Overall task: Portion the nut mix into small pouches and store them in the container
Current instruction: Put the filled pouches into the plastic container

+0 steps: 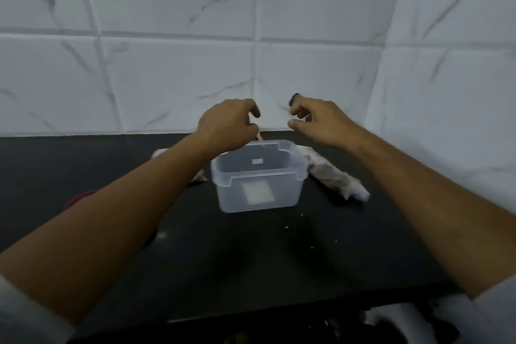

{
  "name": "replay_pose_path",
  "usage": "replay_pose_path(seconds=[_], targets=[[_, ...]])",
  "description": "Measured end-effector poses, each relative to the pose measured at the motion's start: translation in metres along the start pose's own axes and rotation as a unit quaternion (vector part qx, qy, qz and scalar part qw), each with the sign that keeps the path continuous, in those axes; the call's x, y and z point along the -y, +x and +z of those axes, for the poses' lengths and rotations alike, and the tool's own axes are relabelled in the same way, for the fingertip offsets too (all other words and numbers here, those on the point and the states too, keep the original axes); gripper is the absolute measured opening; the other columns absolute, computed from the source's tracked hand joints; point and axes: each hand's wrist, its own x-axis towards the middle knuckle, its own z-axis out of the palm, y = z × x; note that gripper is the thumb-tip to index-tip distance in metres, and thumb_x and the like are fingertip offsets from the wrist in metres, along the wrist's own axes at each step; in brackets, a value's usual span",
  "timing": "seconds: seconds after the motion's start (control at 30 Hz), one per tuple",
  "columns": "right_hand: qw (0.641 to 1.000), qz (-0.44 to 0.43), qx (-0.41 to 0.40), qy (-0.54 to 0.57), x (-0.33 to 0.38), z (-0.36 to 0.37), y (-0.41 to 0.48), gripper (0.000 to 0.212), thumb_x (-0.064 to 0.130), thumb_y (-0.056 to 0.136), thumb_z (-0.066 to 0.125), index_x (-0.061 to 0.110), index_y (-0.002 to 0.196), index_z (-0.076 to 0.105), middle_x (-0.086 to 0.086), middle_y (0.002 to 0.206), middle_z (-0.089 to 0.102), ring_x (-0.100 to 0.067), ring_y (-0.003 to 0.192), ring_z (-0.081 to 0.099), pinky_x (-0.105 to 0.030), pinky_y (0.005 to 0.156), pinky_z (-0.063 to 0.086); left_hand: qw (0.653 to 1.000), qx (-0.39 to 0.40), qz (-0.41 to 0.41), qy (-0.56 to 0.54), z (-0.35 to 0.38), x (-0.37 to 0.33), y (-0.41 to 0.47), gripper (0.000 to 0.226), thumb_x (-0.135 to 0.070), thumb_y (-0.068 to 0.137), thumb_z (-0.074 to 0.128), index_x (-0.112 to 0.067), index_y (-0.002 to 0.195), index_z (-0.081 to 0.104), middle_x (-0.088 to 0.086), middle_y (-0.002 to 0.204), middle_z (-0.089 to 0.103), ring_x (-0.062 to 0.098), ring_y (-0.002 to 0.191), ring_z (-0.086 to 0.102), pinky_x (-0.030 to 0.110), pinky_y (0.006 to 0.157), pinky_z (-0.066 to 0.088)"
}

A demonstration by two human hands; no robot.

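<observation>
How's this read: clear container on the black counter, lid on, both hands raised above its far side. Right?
Wrong on the lid: the head view shows the container open, with no lid. Otherwise right: it sits on the black counter, left hand and right hand raised above its far side.

Dim light, perhaps slight motion blur.

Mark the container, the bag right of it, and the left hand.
container [233, 198], head view, front wall left of its label.
bag [335, 180], head view, middle of the crumpled plastic.
left hand [227, 124], head view, back of the hand.
</observation>
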Motion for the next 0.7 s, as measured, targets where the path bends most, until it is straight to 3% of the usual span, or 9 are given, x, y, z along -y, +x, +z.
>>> replay_pose_path(seconds=[0.17, 0.27, 0.37, 0.4, 0.47, 0.53, 0.7], targets=[[0.991, 0.126, 0.032, -0.019, -0.076, -0.015, -0.035, 0.03, 0.042, 0.096, 0.068, 0.018, 0.115, 0.068, -0.001, 0.115, 0.07, -0.018, 0.103, 0.064, -0.036, 0.09, 0.053, 0.986, 0.11, 0.127, -0.008, 0.053, -0.067, 0.063, 0.031, -0.021, 0.092, 0.059, -0.024, 0.122, 0.063, -0.003, 0.11, 0.069, 0.022, 0.103, 0.063, 0.037, 0.087, 0.052], [0.982, 0.171, 0.077, -0.027, -0.105, -0.007, -0.049, 0.037, 0.055, 0.095, 0.064, 0.02, 0.105, 0.068, -0.001, 0.107, 0.071, -0.016, 0.093, 0.065, -0.034, 0.079, 0.053, 0.963, 0.201, 0.173, 0.049, 0.088, -0.096, 0.091, 0.041, -0.009, 0.093, 0.054, -0.02, 0.132, 0.058, 0.005, 0.127, 0.064, 0.025, 0.117, 0.059, 0.038, 0.096, 0.049], [0.972, 0.189, 0.135, -0.029, -0.117, 0.006, -0.058, 0.055, 0.071, 0.089, 0.059, 0.02, 0.11, 0.067, 0.0, 0.107, 0.071, -0.017, 0.093, 0.065, -0.038, 0.083, 0.055, 0.931, 0.295, 0.176, 0.123, 0.117, -0.111, 0.108, 0.059, 0.003, 0.092, 0.05, -0.02, 0.146, 0.048, 0.008, 0.149, 0.049, 0.027, 0.133, 0.049, 0.032, 0.098, 0.042], [0.972, 0.186, 0.138, -0.039, -0.117, 0.01, -0.06, 0.067, 0.079, 0.083, 0.059, 0.021, 0.117, 0.064, 0.001, 0.109, 0.07, -0.018, 0.096, 0.065, -0.04, 0.085, 0.055, 0.918, 0.326, 0.171, 0.148, 0.126, -0.111, 0.114, 0.062, 0.003, 0.09, 0.053, -0.021, 0.147, 0.047, 0.008, 0.148, 0.049, 0.028, 0.132, 0.05, 0.031, 0.096, 0.042], [0.975, 0.168, 0.122, -0.079, -0.118, 0.019, -0.062, 0.088, 0.09, 0.066, 0.057, 0.025, 0.125, 0.056, 0.004, 0.11, 0.066, -0.017, 0.097, 0.064, -0.038, 0.076, 0.052, 0.889, 0.382, 0.158, 0.196, 0.145, -0.108, 0.123, 0.063, -0.008, 0.087, 0.066, -0.024, 0.144, 0.048, 0.006, 0.128, 0.059, 0.029, 0.114, 0.06, 0.039, 0.097, 0.051], [0.977, 0.137, 0.117, -0.115, -0.117, 0.028, -0.061, 0.08, 0.085, 0.066, 0.064, 0.027, 0.12, 0.053, 0.006, 0.106, 0.061, -0.016, 0.093, 0.061, -0.034, 0.067, 0.045, 0.868, 0.413, 0.15, 0.23, 0.158, -0.103, 0.13, 0.066, -0.011, 0.082, 0.071, -0.024, 0.143, 0.048, 0.002, 0.11, 0.062, 0.028, 0.1, 0.065, 0.05, 0.094, 0.056], [0.985, 0.135, 0.087, -0.062, -0.117, 0.034, -0.054, 0.037, 0.051, 0.084, 0.074, 0.025, 0.109, 0.064, 0.002, 0.098, 0.067, -0.016, 0.085, 0.064, -0.035, 0.067, 0.053, 0.864, 0.415, 0.141, 0.25, 0.15, -0.103, 0.129, 0.088, 0.003, 0.076, 0.072, -0.026, 0.151, 0.039, 0.009, 0.137, 0.053, 0.031, 0.118, 0.056, 0.052, 0.1, 0.051]])
